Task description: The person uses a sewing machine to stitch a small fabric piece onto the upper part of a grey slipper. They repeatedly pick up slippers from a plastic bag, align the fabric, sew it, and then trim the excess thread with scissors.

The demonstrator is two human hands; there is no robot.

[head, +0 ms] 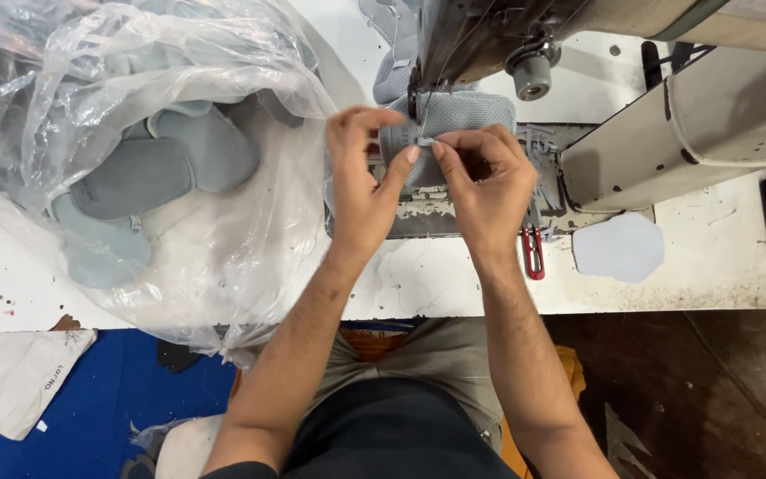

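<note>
A grey mesh fabric piece lies under the needle area of a sewing machine. My left hand pinches its near edge between thumb and forefinger. My right hand meets it from the right and pinches the same edge, fingertips touching at a small pale tab. Both hands rest over the machine bed, just in front of the needle.
A big clear plastic bag full of grey fabric pieces fills the table's left side. Red thread snips lie by my right wrist. A pale blue-grey cut piece lies on the white table. The machine arm is at the right.
</note>
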